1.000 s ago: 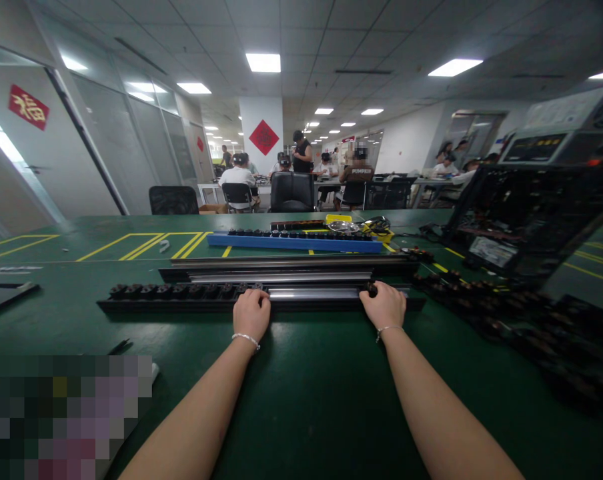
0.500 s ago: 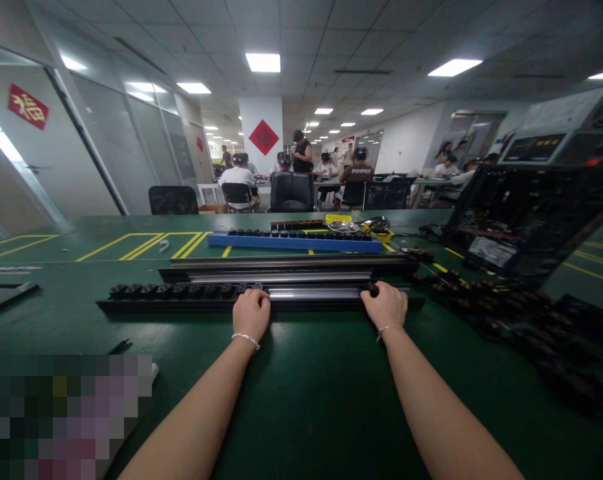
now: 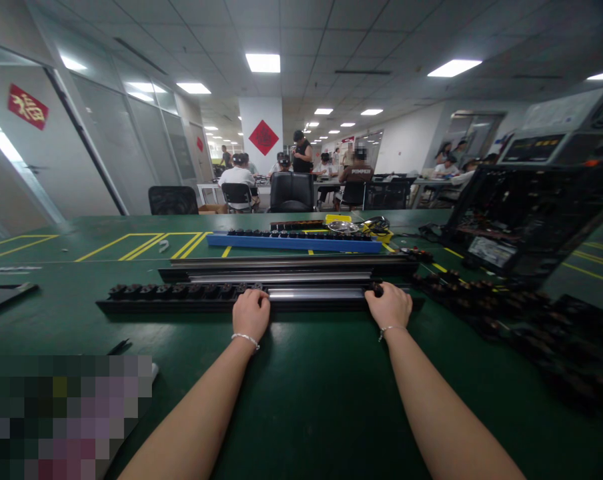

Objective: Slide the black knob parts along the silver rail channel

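A long black rail [image 3: 311, 304] with a shiny metal channel [image 3: 306, 293] lies crosswise in front of me. Its left half carries a row of small black knob-like parts [image 3: 176, 291]. Near the middle, my left hand [image 3: 250, 313] curls closed over the last parts of that row, its fingertips partly hidden. My right hand [image 3: 390, 307] is closed at the rail's right end, thumb and fingers around a small black part [image 3: 377, 290]. Bare channel shows between my hands. Behind it lie more black rails [image 3: 291, 264], parallel to the first.
A blue rail [image 3: 294, 243] filled with black parts lies farther back. Many loose black parts [image 3: 486, 310] spread at right, below an open computer case [image 3: 521, 213]. Yellow items [image 3: 338, 219] and a cable stand behind. A pixelated object [image 3: 66, 413] covers the near left. People sit beyond.
My right hand has shifted slightly right along the rail with the small black part. My left hand has stayed in place.
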The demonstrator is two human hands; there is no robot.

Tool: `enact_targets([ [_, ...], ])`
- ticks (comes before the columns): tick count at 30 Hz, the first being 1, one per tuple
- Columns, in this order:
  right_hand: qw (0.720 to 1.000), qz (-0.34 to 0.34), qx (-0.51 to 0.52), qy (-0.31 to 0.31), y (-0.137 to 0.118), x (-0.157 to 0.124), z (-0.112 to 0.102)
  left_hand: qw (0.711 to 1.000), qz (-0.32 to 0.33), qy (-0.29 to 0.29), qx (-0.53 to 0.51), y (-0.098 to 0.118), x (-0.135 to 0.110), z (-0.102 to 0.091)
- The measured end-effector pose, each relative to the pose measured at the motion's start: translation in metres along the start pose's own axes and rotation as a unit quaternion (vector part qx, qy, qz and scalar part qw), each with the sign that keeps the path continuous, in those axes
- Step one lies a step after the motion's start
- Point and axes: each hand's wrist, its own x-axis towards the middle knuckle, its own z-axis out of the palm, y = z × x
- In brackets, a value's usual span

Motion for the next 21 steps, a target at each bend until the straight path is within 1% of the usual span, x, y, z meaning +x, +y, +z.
enact_targets([
  [11, 1.000, 0.012, -0.009, 0.009, 0.0022, -0.0001, -0.0015, 1.000, 0.002, 0.003, 0.001, -0.0010, 0.0007, 0.0017],
  [21, 0.999, 0.034, 0.007, 0.016, 0.0045, 0.0002, -0.0021, 1.000, 0.002, 0.005, 0.006, -0.0018, 0.0008, 0.0024],
])
